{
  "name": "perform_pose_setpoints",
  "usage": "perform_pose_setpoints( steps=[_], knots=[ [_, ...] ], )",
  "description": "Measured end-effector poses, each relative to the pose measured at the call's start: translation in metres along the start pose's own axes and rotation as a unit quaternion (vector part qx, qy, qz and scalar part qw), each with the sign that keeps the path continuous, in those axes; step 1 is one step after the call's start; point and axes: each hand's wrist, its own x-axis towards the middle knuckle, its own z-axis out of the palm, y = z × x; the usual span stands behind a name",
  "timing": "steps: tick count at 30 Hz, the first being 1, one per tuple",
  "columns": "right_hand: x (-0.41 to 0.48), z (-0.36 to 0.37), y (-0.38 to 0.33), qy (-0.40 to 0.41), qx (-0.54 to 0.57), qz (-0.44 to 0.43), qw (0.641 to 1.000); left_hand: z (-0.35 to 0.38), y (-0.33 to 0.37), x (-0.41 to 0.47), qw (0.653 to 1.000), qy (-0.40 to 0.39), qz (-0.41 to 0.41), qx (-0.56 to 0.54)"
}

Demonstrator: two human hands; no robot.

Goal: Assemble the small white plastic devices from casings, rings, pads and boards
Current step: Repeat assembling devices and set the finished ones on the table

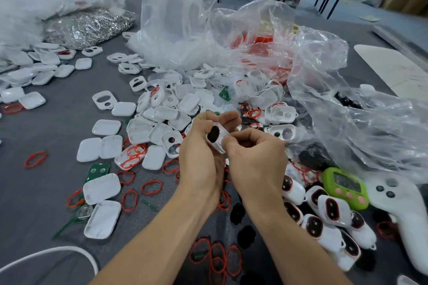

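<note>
Head view: our left hand (201, 146) curls round a white casing (218, 140), right hand (257, 157) pinching its edge; bare tablecloth (46, 136) lies left, bags (185, 18) crowd behind.

The grey surface (58, 127) carries white casings (102, 188), red rings (35, 159), green boards (97, 169) and black pads (237, 213), clear bags (183, 18) at the back, and devices (331, 210), a timer (345, 186) and a controller (405, 215) at right.

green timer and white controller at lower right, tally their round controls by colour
pink buttons on the green timer: 3
dark buttons on the white controller: 2
grey knob on the controller: 1
total: 6
</note>
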Motion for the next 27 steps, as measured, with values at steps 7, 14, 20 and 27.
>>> perform_pose_setpoints(
  steps=[7,14,20,27],
  knots=[
    [0.007,-0.002,-0.007,-0.022,-0.101,-0.037,0.994,0.001,-0.005,-0.004,0.998,0.019,0.019,0.052],
    [0.017,-0.015,-0.012,-0.099,-0.174,-0.098,0.975,0.002,-0.005,-0.004,0.991,0.024,0.017,0.130],
    [0.012,-0.024,-0.021,-0.106,-0.307,-0.196,0.925,0.001,-0.004,-0.003,0.991,-0.002,0.007,0.134],
    [0.009,-0.025,-0.016,-0.126,-0.347,-0.241,0.898,0.000,-0.003,-0.005,0.991,-0.044,-0.007,0.127]
  ],
)
